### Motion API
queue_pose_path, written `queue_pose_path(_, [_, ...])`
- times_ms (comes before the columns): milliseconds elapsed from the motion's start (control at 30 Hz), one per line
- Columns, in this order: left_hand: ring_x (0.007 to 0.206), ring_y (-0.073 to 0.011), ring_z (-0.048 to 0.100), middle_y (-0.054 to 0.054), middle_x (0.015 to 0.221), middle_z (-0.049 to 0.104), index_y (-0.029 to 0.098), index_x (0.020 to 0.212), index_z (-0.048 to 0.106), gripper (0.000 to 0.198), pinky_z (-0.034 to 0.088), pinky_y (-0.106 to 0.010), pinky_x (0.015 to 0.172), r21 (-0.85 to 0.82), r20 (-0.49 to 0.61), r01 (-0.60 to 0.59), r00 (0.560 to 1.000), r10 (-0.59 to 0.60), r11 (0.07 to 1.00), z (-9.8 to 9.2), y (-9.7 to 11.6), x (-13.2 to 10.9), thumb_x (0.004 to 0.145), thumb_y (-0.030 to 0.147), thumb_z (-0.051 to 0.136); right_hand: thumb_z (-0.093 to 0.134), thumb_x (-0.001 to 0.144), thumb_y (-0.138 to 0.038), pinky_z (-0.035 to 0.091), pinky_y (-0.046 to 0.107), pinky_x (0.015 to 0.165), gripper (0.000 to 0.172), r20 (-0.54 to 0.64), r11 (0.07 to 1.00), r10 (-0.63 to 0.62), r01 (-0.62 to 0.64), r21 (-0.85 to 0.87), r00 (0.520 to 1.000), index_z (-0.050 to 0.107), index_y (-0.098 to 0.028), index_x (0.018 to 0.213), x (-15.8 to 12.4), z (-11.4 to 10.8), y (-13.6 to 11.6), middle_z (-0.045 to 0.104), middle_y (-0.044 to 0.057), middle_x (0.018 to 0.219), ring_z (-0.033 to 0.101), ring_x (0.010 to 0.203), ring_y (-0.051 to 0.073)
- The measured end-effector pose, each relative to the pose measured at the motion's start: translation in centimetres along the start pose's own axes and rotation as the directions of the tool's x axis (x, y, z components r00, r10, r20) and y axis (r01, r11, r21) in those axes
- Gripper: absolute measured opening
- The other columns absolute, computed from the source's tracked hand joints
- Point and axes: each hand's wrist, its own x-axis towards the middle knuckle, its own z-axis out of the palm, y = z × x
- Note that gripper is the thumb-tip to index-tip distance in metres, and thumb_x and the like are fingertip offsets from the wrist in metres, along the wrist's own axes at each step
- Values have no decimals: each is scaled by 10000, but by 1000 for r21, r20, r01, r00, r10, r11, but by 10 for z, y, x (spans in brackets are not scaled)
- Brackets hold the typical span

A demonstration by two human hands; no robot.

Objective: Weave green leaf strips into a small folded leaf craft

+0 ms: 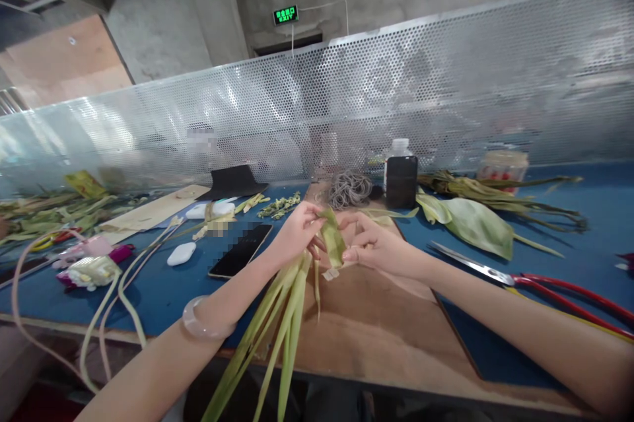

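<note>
Perforated silvery metal screen (247, 105) runs behind your blue tabletop (163, 303), below a bare concrete wall. Between your hands, above the flat brown wooden board (381, 343), is a short, wide green leaf strip (333, 238). Your left hand (298, 235) is closed, its bent fingers gripping the strip's left side. Your right hand (375, 245) is loosely curled and partly open, its thumb at the strip's lower right edge; you may be pinching it, but I cannot tell.

You seem to be at the shaping or arranging step, working the strip with your fingertips; the next move probably calls for a firm left hold while your right fingers settle the loose edge. The long-bladed scissors with red handles (500, 275) lie untouched beside your right forearm.

Below your left hand hangs a bunch of long, narrow pale-green leaf strips (290, 310); your fingers hide where they begin, and the frame cuts off their lower tips. Blur obscures the small pale scrap (330, 274) under the leaf.
</note>
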Motion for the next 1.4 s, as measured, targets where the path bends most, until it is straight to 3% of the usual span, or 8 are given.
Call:
queue_pose_path(133, [465,-137,634,-50,952,636,216,945,385,296,469,-210,341,27,60,-67,996,65,997,4,6,-5,789,357,594,643,747,-495,442,391,939,307,-83,999,-7,10,45,997,719,-202,695,2,1,7,441,87,1257,488,1109,219])
queue_pose_path(233, [463,-139,635,-53,963,639,220,952,384,296,479,-219,356,32,82,-82,993,80,996,7,10,-9,794,369,586,635,776,-445,390,415,1011,220,-6,992,-91,91,92,996,734,-249,788,3,3,9,544,68,1188,428,1213,220])
queue_pose_path(733, [451,-119,610,-14,834,668,217,941,455,250,452,-202,379,-8,20,-55,998,55,998,8,10,-9,782,309,625,574,799,-510,423,368,916,394,148,981,-37,8,192,988,672,-189,592,3,-2,-2,605,62,927,526,1026,195])
queue_pose_path(900, [464,-97,590,-13,777,667,204,946,525,232,430,-184,409,68,1,-90,996,90,994,12,12,-15,766,287,646,643,739,-505,436,264,680,378,142,963,38,-74,258,989,631,-175,555,3,4,4,548,7,763,540,759,130])
queue_pose_path(1000, [528,-107,602,-25,755,676,196,951,588,207,445,-188,479,205,29,-159,987,156,966,13,13,-19,772,288,639,653,699,-550,244,228,447,488,138,949,203,-229,217,969,501,-164,443,1,8,3,332,-59,505,299,469,64])
queue_pose_path(1100, [666,-120,625,-37,833,698,203,950,660,176,461,-189,616,333,82,-229,973,214,915,13,15,-21,780,232,622,659,677,-565,144,238,430,466,89,934,286,-298,197,954,538,-169,464,0,13,-1,249,-76,450,186,448,61])
queue_pose_path(1267, [574,-97,566,-13,822,700,238,958,704,229,448,-191,615,339,116,-222,974,194,914,11,17,-21,763,160,613,633,722,-527,240,230,434,352,20,933,312,-310,185,950,729,-193,777,2,17,-2,461,-46,485,328,446,82])
queue_pose_path(1400, [515,-86,572,-18,813,692,235,1002,687,231,449,-182,535,297,10,-180,983,185,938,8,13,-16,792,207,593,605,760,-519,395,255,526,352,-193,984,172,-159,81,966,721,-192,701,4,13,2,607,39,713,520,631,143])
